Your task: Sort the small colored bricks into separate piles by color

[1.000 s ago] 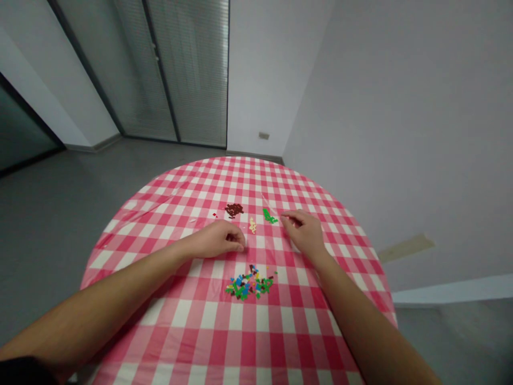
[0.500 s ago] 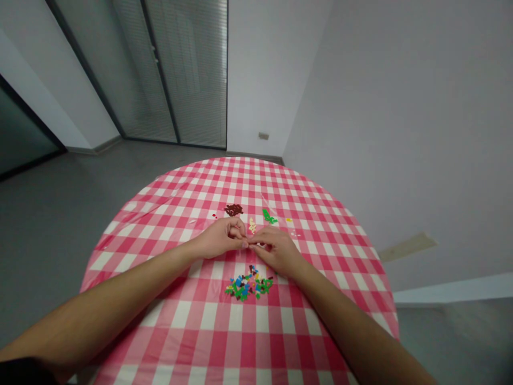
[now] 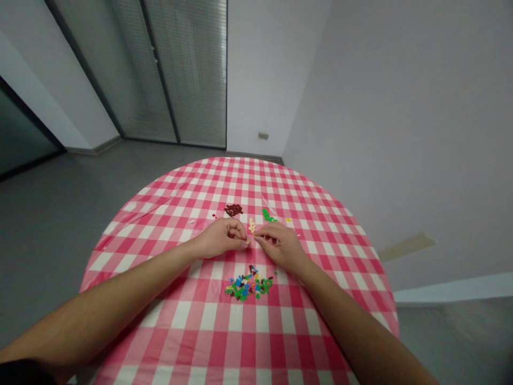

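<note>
Head view: at the checked desk [image 3: 184, 337] the left hand [image 3: 218, 238] is loosely curled; whether it grips anything I cannot tell. At its one o'clock lies the brown pile [image 3: 233, 209], at its five the mixed pile [image 3: 243, 287]. Cream pieces [image 3: 251, 226] sit at the mixed pile's twelve, green pieces [image 3: 267, 215] at the cream ones' two. The right hand [image 3: 279, 246] nearly pinches; its contents I cannot tell.

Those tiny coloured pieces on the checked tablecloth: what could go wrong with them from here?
The right hand is close beside the pale pieces, so it might nudge them apart. The mixed pile lies loose, so a stray brush could scatter it. The red pieces lie near the brown pile, so the two might get mixed.
</note>
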A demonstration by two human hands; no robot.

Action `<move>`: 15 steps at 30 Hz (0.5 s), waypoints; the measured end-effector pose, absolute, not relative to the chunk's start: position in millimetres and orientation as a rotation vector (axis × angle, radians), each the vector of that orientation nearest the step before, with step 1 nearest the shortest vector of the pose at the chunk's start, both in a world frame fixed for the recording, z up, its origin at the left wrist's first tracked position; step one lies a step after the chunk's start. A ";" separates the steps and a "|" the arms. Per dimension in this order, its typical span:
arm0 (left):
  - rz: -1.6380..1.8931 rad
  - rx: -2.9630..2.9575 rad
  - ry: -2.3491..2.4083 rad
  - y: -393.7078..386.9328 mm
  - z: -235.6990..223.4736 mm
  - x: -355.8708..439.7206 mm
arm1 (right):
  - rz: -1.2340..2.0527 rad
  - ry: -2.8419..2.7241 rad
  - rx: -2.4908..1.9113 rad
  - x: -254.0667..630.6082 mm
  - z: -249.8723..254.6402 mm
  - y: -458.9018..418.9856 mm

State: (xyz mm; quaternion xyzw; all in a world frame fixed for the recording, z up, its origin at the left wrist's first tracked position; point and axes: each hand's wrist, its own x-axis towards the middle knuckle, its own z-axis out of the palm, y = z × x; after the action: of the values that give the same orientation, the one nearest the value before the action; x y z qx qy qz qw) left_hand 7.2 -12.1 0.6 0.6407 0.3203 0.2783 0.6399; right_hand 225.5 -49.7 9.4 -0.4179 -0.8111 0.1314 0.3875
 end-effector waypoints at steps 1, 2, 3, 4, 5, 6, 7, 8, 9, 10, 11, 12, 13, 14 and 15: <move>0.634 1.463 0.737 -12.4 1.2 7.1 | 0.300 -2.026 -1.148 236.1 10.0 -44.7; 0.632 1.469 0.744 -12.6 1.6 7.0 | 0.260 -1.960 -1.279 249.1 9.9 -38.6; 0.628 1.475 0.749 -12.8 1.9 6.9 | 0.201 -1.881 -1.431 263.7 9.1 -32.0; 0.622 1.481 0.751 -12.8 1.9 6.8 | 0.137 -1.812 -1.570 278.9 7.7 -25.3; 0.617 1.488 0.752 -12.8 1.7 6.7 | 0.079 -1.768 -1.699 293.3 5.5 -19.1; 0.611 1.494 0.751 -12.8 1.4 6.7 | 0.052 -1.761 -1.818 306.0 2.9 -13.8; 0.609 1.497 0.751 -12.7 0.9 6.7 | 0.046 -1.759 -1.918 316.0 -0.1 -9.6; 0.608 1.499 0.750 -12.6 0.4 6.8 | 0.071 -1.776 -1.983 322.9 -3.0 -6.6; 0.610 1.502 0.749 -12.5 0.0 6.8 | 0.098 -1.802 -2.028 326.9 -5.7 -4.7; 0.612 1.506 0.747 -12.4 -0.2 6.9 | 0.122 -1.824 -2.052 328.3 -7.9 -3.7; 0.614 1.510 0.746 -12.3 -0.3 6.8 | 0.143 -1.845 -2.058 327.8 -9.5 -3.4; 0.614 1.516 0.748 -12.3 -0.1 6.8 | 0.159 -1.863 -2.051 326.2 -10.6 -3.5; 0.612 1.523 0.752 -12.3 0.3 6.7 | 0.173 -1.871 -2.036 324.2 -11.1 -3.8; 0.609 1.531 0.756 -12.3 0.7 6.5 | 0.190 -1.878 -2.017 322.4 -11.1 -4.0; 0.606 1.536 0.759 -12.2 1.0 6.4 | 0.211 -1.883 -1.998 321.0 -10.7 -4.2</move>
State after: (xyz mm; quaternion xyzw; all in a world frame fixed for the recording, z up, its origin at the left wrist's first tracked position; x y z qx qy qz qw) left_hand 6.4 -12.2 1.0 0.6667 0.3295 0.2628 0.6147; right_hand 321.0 -4.2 -10.7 -0.7119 -0.6711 0.0751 0.1928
